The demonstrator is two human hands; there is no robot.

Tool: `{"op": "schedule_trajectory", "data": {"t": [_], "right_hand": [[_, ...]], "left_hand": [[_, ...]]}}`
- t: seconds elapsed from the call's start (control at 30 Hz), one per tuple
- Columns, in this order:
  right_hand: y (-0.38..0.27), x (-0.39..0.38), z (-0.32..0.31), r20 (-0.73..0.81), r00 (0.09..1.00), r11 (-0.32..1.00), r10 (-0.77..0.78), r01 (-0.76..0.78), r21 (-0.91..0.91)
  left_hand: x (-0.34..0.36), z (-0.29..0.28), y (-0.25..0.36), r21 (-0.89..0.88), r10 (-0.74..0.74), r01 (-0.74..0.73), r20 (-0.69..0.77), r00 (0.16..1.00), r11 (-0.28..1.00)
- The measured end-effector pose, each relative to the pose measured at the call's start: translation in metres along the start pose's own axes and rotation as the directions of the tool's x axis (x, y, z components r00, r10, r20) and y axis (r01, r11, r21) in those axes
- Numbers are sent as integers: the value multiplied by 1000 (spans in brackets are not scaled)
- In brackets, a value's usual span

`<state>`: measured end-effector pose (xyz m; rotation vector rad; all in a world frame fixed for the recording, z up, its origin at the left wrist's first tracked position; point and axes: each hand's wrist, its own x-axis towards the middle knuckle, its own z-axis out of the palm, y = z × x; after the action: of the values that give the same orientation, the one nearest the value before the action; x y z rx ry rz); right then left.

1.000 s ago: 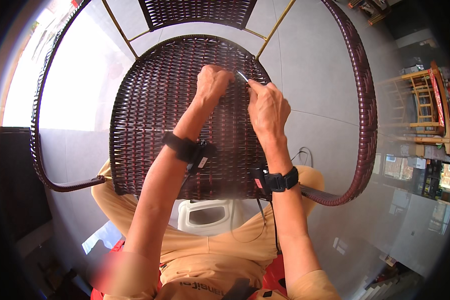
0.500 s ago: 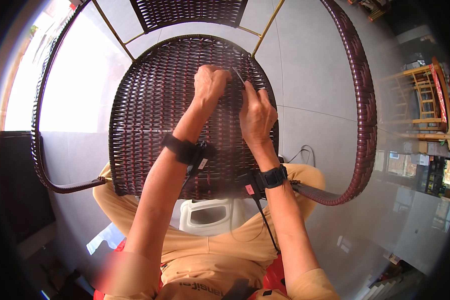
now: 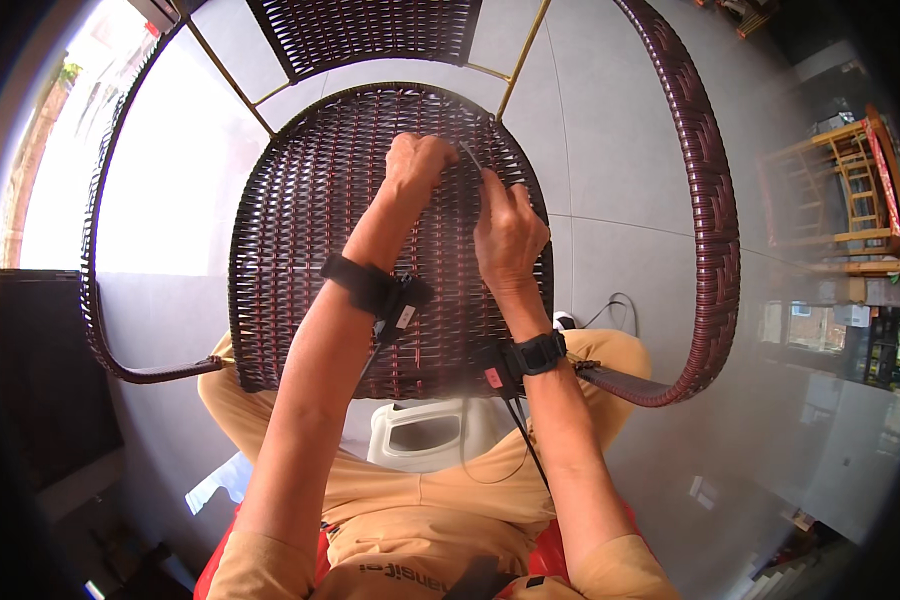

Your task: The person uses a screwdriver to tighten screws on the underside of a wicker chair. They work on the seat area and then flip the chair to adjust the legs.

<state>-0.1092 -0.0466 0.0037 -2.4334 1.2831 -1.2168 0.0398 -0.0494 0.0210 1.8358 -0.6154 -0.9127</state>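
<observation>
A dark brown woven wicker chair seat lies in front of me, its strands running in close rows. Over its far part, my left hand is closed with knuckles up; whatever its fingers hold is hidden. My right hand is just to the right and a little nearer, thumb and fingers pinched together. From its fingertips a slim greyish strip or tool points away toward the left hand; its kind is too small to tell. Both wrists wear black straps with small devices and cables.
A curved wicker armrest arches on the right, another on the left. The woven backrest stands beyond, joined by gold-coloured rods. A white plastic stool is under the near edge. A wooden rack stands far right.
The chair has shifted slightly in the view, its seat a little nearer and its right armrest farther left. Both hands stay close together over the same area, with only small movements.
</observation>
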Motion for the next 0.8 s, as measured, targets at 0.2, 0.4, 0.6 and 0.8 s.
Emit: {"op": "schedule_trajectory", "data": {"t": [0.2, 0.4, 0.6, 0.8], "right_hand": [[0, -1, 0, 13, 1000, 1000, 7, -6, -16], [1, -2, -1, -4, 1000, 1000, -14, 14, -6], [3, -4, 3, -21, 999, 1000, -30, 30, 7], [4, -3, 1, -25, 999, 1000, -31, 30, -6]], "left_hand": [[16, 6, -4, 37, -109, 110, -24, 994, 993], [17, 7, 3, 115, -128, 135, -67, 989, 984], [15, -1, 7, 64, -171, 171, -6, 985, 983], [17, 3, 7, 150, -204, 204, -14, 979, 967]]}}
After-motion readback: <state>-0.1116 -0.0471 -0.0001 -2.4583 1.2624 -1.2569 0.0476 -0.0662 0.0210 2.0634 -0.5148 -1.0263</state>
